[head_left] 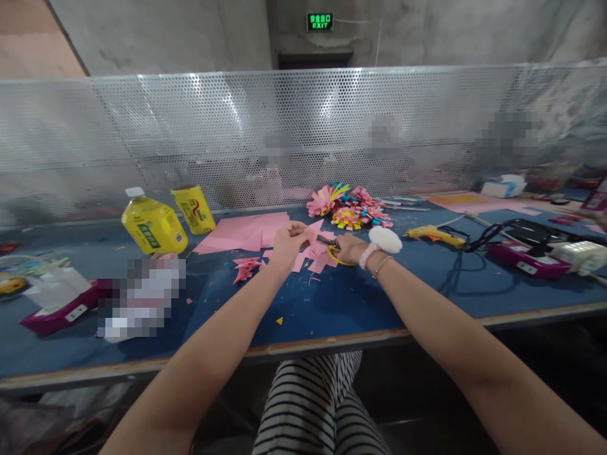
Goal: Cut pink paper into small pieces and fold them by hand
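My left hand (290, 245) pinches a small piece of pink paper (315, 229) above the blue tabletop. In my right hand (349, 249) is a pair of scissors (327, 240) with yellow handles, its blades pointing left at the paper's edge. Below both hands lie loose cut pink paper pieces (320, 260). Left of them is a small heap of folded pink pieces (246, 269). Larger pink sheets (237, 232) are spread behind my left hand. A pile of pink, yellow and blue paper flowers (351, 207) sits just beyond my right hand.
A yellow liquid bottle (154, 222) and a yellow can (193, 208) stand at left. On the right lie a yellow glue gun (436, 236), cables and a purple tissue pack (526, 260). A perforated metal screen (227, 139) rises behind the table (332, 316).
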{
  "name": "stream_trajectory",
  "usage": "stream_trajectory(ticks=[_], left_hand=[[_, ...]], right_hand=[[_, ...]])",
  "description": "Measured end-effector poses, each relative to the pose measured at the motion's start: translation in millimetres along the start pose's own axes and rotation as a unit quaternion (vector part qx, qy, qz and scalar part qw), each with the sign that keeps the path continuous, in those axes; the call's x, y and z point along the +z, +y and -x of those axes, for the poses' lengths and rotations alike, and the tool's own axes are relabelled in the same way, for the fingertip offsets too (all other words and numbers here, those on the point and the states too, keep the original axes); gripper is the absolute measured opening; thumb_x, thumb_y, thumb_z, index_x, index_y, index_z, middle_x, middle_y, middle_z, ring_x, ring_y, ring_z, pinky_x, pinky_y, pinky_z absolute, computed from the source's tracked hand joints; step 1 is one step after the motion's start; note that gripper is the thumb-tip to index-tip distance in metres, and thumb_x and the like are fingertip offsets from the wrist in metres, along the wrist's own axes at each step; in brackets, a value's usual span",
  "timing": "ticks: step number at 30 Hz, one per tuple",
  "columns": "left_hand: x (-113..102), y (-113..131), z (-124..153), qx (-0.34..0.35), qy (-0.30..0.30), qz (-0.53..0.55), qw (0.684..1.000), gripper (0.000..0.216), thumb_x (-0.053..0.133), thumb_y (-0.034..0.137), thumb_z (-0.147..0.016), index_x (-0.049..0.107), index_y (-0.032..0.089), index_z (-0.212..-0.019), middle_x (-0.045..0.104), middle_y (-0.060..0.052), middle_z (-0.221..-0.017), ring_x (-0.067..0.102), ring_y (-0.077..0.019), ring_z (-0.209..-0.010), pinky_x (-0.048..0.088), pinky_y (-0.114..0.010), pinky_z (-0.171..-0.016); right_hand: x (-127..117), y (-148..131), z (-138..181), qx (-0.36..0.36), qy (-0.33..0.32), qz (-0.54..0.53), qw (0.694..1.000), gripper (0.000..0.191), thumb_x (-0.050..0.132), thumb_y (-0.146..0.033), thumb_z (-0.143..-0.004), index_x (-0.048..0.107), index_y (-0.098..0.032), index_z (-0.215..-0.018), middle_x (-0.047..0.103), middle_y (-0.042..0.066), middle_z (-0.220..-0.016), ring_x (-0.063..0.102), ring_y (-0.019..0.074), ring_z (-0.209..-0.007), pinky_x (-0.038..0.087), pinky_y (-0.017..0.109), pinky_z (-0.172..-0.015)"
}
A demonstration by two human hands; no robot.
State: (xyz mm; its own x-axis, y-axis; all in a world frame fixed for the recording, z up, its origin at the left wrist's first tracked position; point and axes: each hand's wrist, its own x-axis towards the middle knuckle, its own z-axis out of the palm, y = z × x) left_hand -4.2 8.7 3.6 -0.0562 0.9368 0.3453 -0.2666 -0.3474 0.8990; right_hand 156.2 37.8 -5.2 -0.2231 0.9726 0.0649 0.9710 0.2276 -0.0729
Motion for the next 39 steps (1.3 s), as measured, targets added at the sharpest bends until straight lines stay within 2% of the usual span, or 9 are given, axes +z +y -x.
stream_trajectory(ticks=[5,8,13,18,23,28,31,35,39], left_hand=[[-1,-1,-1,-0.006,0.011,-0.02,1.0,0.036,0.068,0.019,-0.05,0.055,0.016,-0.083,0.052,0.005,-0.054,0.051,-0.0069,-0.05,0.043,-0.022,-0.052],[-2,-1,-2,-0.021,0.021,-0.019,0.999,0.028,0.069,0.022,-0.049,0.059,0.015,-0.074,0.056,0.003,-0.059,0.049,-0.0051,-0.05,0.039,-0.019,-0.049],[-2,0,-2,-0.015,0.01,-0.034,0.999,0.02,0.068,0.022,-0.05,0.061,0.015,-0.067,0.056,0.003,-0.056,0.039,-0.002,-0.042,0.03,-0.017,-0.04],[-1,2,2,-0.038,-0.042,-0.021,0.998,0.016,0.066,0.018,-0.051,0.061,0.014,-0.066,0.051,0.004,-0.046,0.037,-0.0018,-0.037,0.028,-0.017,-0.038],[-4,2,2,-0.062,-0.062,0.037,0.995,0.014,0.06,0.021,-0.057,0.06,0.013,-0.067,0.063,-0.004,-0.06,0.059,-0.0112,-0.055,0.047,-0.025,-0.056],[-5,4,-3,-0.016,-0.004,0.025,1.0,0.018,0.061,0.026,-0.058,0.058,0.012,-0.069,0.061,-0.003,-0.06,0.06,-0.0119,-0.06,0.048,-0.028,-0.068],[-5,7,-3,0.04,0.036,-0.037,0.998,0.023,0.063,0.017,-0.054,0.055,0.014,-0.075,0.059,0.001,-0.061,0.059,-0.01,-0.059,0.048,-0.027,-0.067],[-7,11,-5,0.067,0.097,-0.041,0.992,0.036,0.059,0.011,-0.053,0.048,0.017,-0.087,0.058,0.004,-0.061,0.057,-0.0096,-0.057,0.046,-0.026,-0.061],[-9,9,-8,0.04,0.103,0.007,0.994,0.027,0.059,0.014,-0.056,0.052,0.015,-0.081,0.056,0.004,-0.06,0.053,-0.0073,-0.054,0.044,-0.022,-0.057]], right_hand=[[-2,1,-2,0.028,0.059,0.032,0.997,0.062,0.049,-0.054,-0.068,0.052,-0.006,-0.106,0.047,0.025,-0.115,0.047,0.0327,-0.106,0.039,0.037,-0.082],[-3,5,-4,0.06,0.022,0.023,0.998,0.069,0.052,-0.059,-0.062,0.055,-0.005,-0.105,0.052,0.025,-0.109,0.052,0.0328,-0.099,0.042,0.037,-0.076],[-8,13,-4,0.039,-0.052,0.007,0.998,0.048,0.056,-0.049,-0.063,0.065,-0.01,-0.089,0.064,0.018,-0.089,0.061,0.0252,-0.079,0.045,0.029,-0.06],[-8,17,-1,0.017,-0.051,0.049,0.997,0.048,0.047,-0.047,-0.072,0.066,-0.006,-0.09,0.064,0.021,-0.089,0.06,0.0294,-0.084,0.044,0.032,-0.065],[-3,21,-8,0.047,-0.016,0.009,0.999,0.053,0.032,-0.048,-0.081,0.064,-0.008,-0.093,0.062,0.02,-0.098,0.059,0.0274,-0.091,0.043,0.031,-0.071],[-7,18,-11,0.011,0.049,-0.073,0.996,0.044,0.041,-0.048,-0.078,0.063,-0.01,-0.084,0.064,0.018,-0.089,0.06,0.0257,-0.086,0.042,0.029,-0.071],[-9,10,-7,-0.022,0.079,-0.241,0.967,0.045,0.043,-0.054,-0.076,0.058,-0.011,-0.079,0.063,0.014,-0.077,0.061,0.0211,-0.074,0.044,0.026,-0.063],[-8,-3,2,-0.038,0.044,-0.505,0.861,0.043,0.047,-0.057,-0.072,0.049,-0.017,-0.084,0.057,0.004,-0.071,0.059,0.0134,-0.065,0.046,0.022,-0.057],[-8,-17,14,-0.084,0.007,-0.551,0.83,0.039,0.055,-0.054,-0.066,0.046,-0.018,-0.079,0.051,-0.001,-0.068,0.054,0.0102,-0.059,0.043,0.02,-0.052]])
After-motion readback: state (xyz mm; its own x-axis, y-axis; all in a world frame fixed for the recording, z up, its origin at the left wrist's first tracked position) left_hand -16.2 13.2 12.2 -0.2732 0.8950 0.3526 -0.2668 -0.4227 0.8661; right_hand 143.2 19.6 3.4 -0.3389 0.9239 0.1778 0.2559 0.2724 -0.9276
